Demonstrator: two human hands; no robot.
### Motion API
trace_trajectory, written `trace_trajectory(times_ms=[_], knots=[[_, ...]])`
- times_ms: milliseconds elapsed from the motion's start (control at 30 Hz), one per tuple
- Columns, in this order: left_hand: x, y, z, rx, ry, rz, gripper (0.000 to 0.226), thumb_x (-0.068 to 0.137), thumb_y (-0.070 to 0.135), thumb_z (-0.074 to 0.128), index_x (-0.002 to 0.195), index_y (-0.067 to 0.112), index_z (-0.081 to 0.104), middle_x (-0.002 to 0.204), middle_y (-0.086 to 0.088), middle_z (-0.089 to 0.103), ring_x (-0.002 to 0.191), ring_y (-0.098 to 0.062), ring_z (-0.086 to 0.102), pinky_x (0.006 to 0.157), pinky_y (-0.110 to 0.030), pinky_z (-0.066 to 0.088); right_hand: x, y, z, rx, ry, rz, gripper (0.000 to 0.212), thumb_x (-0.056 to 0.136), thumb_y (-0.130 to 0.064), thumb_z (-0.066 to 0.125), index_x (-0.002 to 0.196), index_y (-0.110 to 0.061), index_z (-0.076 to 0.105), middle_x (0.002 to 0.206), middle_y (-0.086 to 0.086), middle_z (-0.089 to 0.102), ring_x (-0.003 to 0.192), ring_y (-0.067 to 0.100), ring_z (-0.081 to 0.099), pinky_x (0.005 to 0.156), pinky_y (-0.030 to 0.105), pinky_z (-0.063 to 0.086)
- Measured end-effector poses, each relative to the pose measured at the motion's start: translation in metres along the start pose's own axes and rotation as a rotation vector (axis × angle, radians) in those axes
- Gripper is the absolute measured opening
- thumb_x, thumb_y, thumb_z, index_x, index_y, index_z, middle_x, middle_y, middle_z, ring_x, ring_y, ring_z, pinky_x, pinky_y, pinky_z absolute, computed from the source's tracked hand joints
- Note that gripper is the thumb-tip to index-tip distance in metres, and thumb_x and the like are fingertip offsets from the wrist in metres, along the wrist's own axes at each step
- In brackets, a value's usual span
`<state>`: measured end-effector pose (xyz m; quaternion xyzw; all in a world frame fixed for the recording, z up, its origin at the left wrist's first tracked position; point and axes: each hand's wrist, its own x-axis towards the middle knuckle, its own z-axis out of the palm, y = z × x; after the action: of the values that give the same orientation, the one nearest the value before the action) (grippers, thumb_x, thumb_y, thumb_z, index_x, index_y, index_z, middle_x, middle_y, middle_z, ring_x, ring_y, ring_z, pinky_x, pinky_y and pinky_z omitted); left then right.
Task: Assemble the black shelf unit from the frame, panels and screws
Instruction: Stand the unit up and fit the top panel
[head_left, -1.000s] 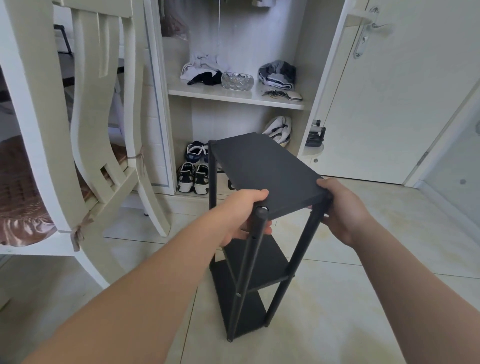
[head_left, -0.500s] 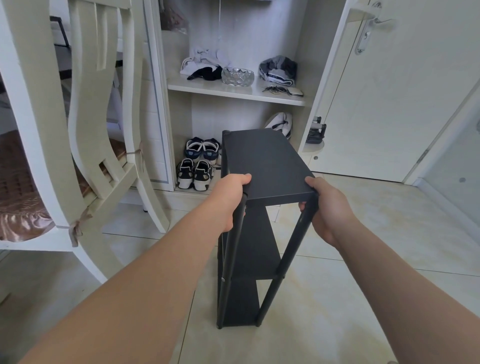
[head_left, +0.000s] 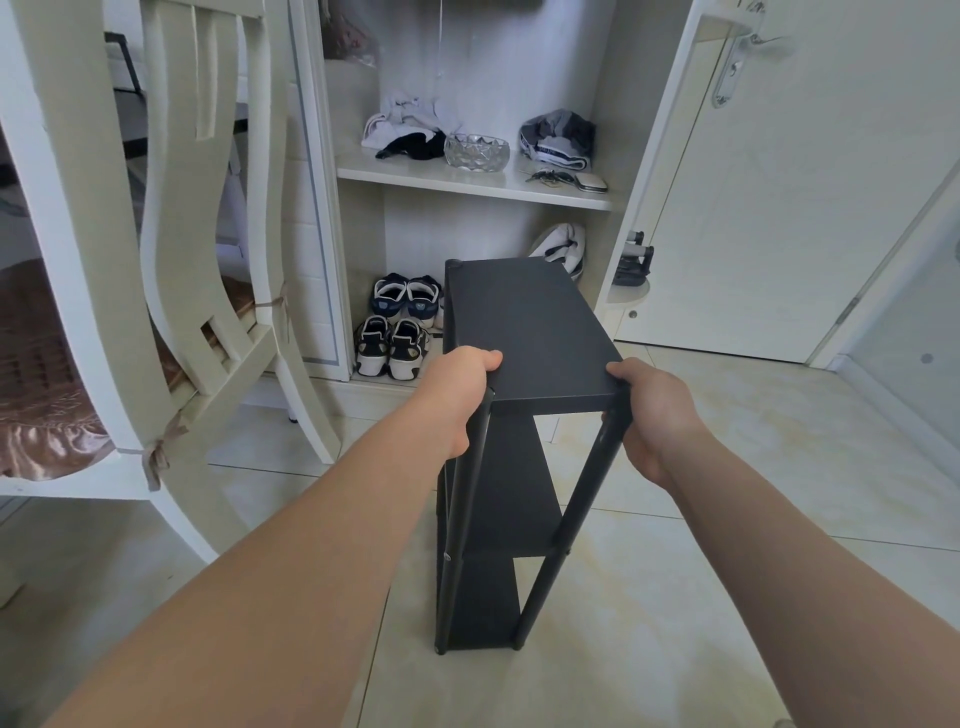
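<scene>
While both hands grip its near top corners, the black shelf unit (head_left: 524, 322) stands upright on the tiled floor (head_left: 675, 597), all three panels already seated between the posts. Whether its feet bear on the tiles or hang just clear I cannot tell. The left hand (head_left: 457, 395) is curled round the near left post with its thumb on the top panel. The right hand (head_left: 652, 410) wraps the near right post just under that panel.

Assembly looks about done, so this is likely positioning. The hold is only at the top and near side, so a loose post joint could pull apart under a lift. The far legs could also swing into the shoes (head_left: 395, 343) just beyond the unit, or into the chair (head_left: 171, 260) to its left.
</scene>
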<state>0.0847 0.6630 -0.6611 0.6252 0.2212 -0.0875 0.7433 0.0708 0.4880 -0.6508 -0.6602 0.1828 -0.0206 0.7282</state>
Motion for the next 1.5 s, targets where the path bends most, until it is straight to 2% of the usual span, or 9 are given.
trace_trajectory(times_ms=[600,733,867,1000,1100,1200,1300,1433,1500], knots=[[-0.003,-0.003,0.001,-0.022,0.042,0.008,0.053,0.091,0.029,0.066,0.139,0.014,0.05,0.136,-0.008,0.058,0.126,-0.033,0.054,0.109,-0.052,0.042,0.0,-0.002,-0.003,0.048,-0.024,0.016,0.013,0.1,-0.009,0.054,0.089,-0.007,0.062,0.078,0.0,0.067,0.065,0.014,0.061,0.065,0.026,0.044],[-0.005,-0.004,0.0,-0.031,0.034,0.025,0.052,0.091,0.029,0.066,0.138,0.013,0.05,0.132,-0.009,0.06,0.121,-0.032,0.057,0.096,-0.042,0.046,0.0,-0.002,-0.003,0.063,-0.045,0.028,0.014,0.099,-0.008,0.054,0.088,-0.007,0.061,0.058,-0.006,0.069,0.05,0.007,0.064,0.061,0.024,0.045],[-0.005,-0.002,0.002,-0.01,0.04,0.018,0.054,0.091,0.029,0.066,0.139,0.013,0.049,0.136,-0.01,0.058,0.123,-0.034,0.055,0.104,-0.049,0.045,0.003,-0.003,-0.002,0.046,0.002,0.05,0.012,0.097,-0.009,0.057,0.086,-0.009,0.061,0.068,-0.001,0.068,0.065,0.015,0.061,0.064,0.027,0.045],[-0.007,-0.001,0.005,-0.018,0.057,0.021,0.053,0.09,0.028,0.066,0.138,0.013,0.05,0.135,-0.01,0.059,0.123,-0.034,0.056,0.104,-0.049,0.046,0.003,-0.004,-0.001,0.038,0.022,0.055,0.015,0.097,-0.011,0.057,0.083,-0.01,0.063,0.063,-0.004,0.068,0.067,0.016,0.061,0.064,0.028,0.045],[-0.011,-0.007,0.007,-0.041,0.095,0.072,0.051,0.088,0.028,0.066,0.135,0.014,0.053,0.128,-0.006,0.063,0.12,-0.031,0.059,0.107,-0.051,0.045,0.002,0.001,-0.002,0.031,0.002,0.043,0.017,0.099,-0.015,0.057,0.084,-0.012,0.065,0.058,-0.01,0.069,0.072,0.015,0.061,0.071,0.027,0.045],[-0.02,-0.017,0.013,-0.039,0.101,0.179,0.033,0.087,0.025,0.066,0.118,0.017,0.062,0.109,0.002,0.069,0.103,-0.022,0.065,0.1,-0.045,0.051,0.001,0.002,-0.006,0.046,-0.018,0.039,0.017,0.099,-0.018,0.057,0.085,-0.013,0.065,0.053,-0.013,0.066,0.069,0.014,0.057,0.071,0.028,0.044],[-0.025,-0.025,0.019,-0.023,0.092,0.278,0.037,0.086,0.025,0.068,0.121,0.02,0.058,0.109,0.008,0.068,0.101,-0.016,0.065,0.096,-0.04,0.053,0.002,0.003,-0.01,0.063,-0.015,0.043,0.017,0.099,-0.018,0.057,0.084,-0.013,0.063,0.05,-0.012,0.063,0.063,0.013,0.054,0.068,0.027,0.042],[-0.019,-0.021,0.009,0.03,0.1,0.342,0.029,0.086,0.032,0.073,0.111,0.019,0.065,0.103,0.008,0.071,0.096,-0.013,0.068,0.09,-0.035,0.056,0.003,0.001,-0.015,0.054,-0.123,0.071,0.015,0.094,-0.017,0.054,0.082,-0.015,0.061,0.067,-0.005,0.063,0.059,0.013,0.054,0.066,0.029,0.041],[-0.012,-0.012,-0.002,0.052,0.137,0.384,0.037,0.087,0.038,0.072,0.116,0.017,0.066,0.106,0.007,0.071,0.097,-0.01,0.067,0.088,-0.029,0.054,0.003,-0.001,-0.019,-0.025,-0.251,0.138,0.012,0.089,-0.019,0.052,0.081,-0.017,0.061,0.07,-0.001,0.055,0.064,0.018,0.05,0.064,0.031,0.043]])
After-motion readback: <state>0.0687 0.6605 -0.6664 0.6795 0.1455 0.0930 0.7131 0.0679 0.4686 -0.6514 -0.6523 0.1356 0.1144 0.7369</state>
